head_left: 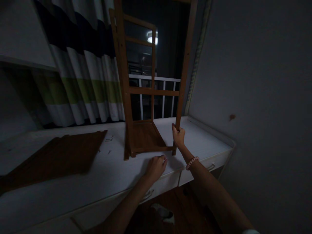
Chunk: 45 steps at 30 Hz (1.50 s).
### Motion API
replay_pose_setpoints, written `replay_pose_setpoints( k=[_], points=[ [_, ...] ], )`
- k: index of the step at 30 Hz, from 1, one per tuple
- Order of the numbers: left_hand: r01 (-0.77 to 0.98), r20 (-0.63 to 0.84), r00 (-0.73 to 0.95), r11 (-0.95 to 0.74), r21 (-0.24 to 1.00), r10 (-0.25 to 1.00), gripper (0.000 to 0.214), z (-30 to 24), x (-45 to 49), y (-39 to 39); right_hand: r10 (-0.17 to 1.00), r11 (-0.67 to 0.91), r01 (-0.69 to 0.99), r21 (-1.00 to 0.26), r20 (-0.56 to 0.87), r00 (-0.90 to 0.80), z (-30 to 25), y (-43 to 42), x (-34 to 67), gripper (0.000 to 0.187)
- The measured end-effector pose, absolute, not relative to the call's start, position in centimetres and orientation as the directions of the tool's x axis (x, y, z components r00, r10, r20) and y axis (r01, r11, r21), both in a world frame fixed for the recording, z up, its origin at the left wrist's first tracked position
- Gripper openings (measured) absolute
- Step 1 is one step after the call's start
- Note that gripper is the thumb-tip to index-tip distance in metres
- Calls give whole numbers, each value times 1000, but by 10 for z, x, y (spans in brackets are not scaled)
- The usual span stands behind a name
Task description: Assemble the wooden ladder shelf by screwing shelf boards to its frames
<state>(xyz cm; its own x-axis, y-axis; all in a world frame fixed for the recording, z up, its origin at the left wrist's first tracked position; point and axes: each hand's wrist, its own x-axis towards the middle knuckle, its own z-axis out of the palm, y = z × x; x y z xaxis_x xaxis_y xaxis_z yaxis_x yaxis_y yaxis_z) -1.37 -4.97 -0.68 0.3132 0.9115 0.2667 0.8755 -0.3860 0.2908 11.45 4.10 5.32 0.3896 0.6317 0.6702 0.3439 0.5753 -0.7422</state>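
Observation:
A tall brown wooden shelf frame [126,81] stands upright on a white desk [73,182], with its bottom shelf board [146,135] in place. My right hand [178,136] is closed round the frame's front right post, near its foot. My left hand [156,166] rests on the desk top just in front of the frame, fingers curled, pinching something small that I cannot make out. A bead bracelet [192,162] sits on my right wrist.
A loose brown wooden board [56,157] lies flat on the desk at the left. Small bits of hardware [109,139] lie between it and the frame. Striped curtains [80,81] hang behind; a wall [255,81] is close on the right. Drawers [207,169] run under the desk edge.

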Motion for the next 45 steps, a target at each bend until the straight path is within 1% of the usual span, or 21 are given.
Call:
replay_pose_setpoints(
  k=[3,9,14,16,20,22,26,29,34,38,42,45],
  points=[
    [889,229,267,-331,317,936,29,-7,17,-35,627,570,370,-734,679,381,53,42,115,41],
    [896,189,220,-275,347,957,40,-4,49,-24,626,565,362,-741,671,397,51,44,114,42],
    [897,153,179,-225,379,972,36,-1,59,-21,622,584,341,-736,676,394,51,44,114,41],
    [886,166,183,-236,399,969,35,-2,60,-19,621,590,336,-734,679,391,51,43,114,41],
    [801,246,214,-314,510,945,32,-7,56,-17,616,597,350,-722,692,376,53,40,114,40],
    [772,260,211,-324,547,942,30,-8,55,-17,614,595,351,-722,691,381,53,39,115,40],
    [782,266,192,-311,540,945,33,-9,54,-18,606,603,333,-726,687,401,52,39,114,40],
    [800,262,175,-292,524,949,33,-10,55,-18,601,589,351,-728,685,412,51,40,114,41],
    [768,258,143,-271,580,956,29,-15,57,-12,573,610,369,-702,711,407,50,40,114,42],
    [763,248,135,-261,592,959,29,-14,56,-8,580,595,368,-715,698,419,50,42,114,42],
    [745,206,143,-242,621,968,29,-10,60,-14,593,568,380,-730,684,426,49,43,113,42],
    [710,109,194,-216,670,975,25,-9,65,-26,594,562,372,-739,674,439,49,42,113,42]
  ],
)
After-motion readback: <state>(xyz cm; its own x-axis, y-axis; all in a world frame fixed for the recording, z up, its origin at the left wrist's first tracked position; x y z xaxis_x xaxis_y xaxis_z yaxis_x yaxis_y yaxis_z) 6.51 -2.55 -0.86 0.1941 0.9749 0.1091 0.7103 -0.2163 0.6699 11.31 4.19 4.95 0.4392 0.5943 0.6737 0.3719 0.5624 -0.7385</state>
